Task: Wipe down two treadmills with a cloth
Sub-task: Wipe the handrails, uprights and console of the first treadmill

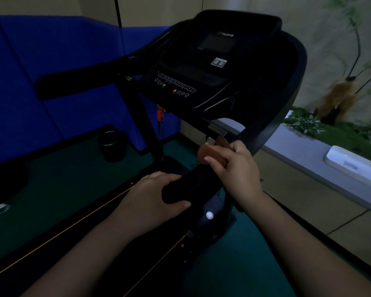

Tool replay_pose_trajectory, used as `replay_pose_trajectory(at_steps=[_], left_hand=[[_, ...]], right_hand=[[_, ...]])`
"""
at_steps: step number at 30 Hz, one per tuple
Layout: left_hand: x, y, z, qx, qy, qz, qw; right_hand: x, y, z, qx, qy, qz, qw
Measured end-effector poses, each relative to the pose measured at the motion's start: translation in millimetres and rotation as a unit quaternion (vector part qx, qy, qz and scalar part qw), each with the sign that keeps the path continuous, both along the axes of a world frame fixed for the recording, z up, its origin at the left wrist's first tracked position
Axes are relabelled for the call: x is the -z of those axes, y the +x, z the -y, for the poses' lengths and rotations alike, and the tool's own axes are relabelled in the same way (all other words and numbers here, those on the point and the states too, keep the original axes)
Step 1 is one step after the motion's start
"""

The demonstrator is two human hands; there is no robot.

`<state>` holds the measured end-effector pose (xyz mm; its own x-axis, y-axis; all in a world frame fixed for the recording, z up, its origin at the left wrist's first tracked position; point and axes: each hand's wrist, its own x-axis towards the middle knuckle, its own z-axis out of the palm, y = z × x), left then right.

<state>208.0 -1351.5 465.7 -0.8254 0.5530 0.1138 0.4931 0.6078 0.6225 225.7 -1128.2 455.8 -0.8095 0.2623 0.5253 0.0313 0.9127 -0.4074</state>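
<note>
One treadmill [221, 67] stands in view, with two handrails, and two hands are on the nearer rail: the left hand [156, 196] and the right hand [236, 168]. One brown cloth [210, 156] shows, one dark bin [111, 144] sits on the floor, and one white box [356, 166] lies on the ledge.

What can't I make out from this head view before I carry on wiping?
- Second treadmill: not in the head view at all.
- Cloth: mostly covered by the right hand, size unclear.
- Handrail end: wrapped by the left hand, and too dark to judge for dirt.
- Console button labels: too small and dim to read.
</note>
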Motion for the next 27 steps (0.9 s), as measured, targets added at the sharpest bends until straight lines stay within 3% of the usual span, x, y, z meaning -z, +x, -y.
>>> replay_pose_trajectory(at_steps=[8,16,27], left_hand=[[-8.5,-23.4,-24.2,0.066,-0.002,0.089,0.994],[-13.2,-36.4,-52.4,0.087,-0.001,0.082,0.993],[-7.4,-39.2,-56.5,0.096,0.015,0.066,0.993]], right_hand=[[-4.7,-33.3,-77.3,0.029,-0.003,0.002,1.000],[-27.5,-78.1,-164.7,0.118,-0.029,0.033,0.992],[13.2,-10.5,-52.3,-0.002,-0.064,-0.049,0.997]])
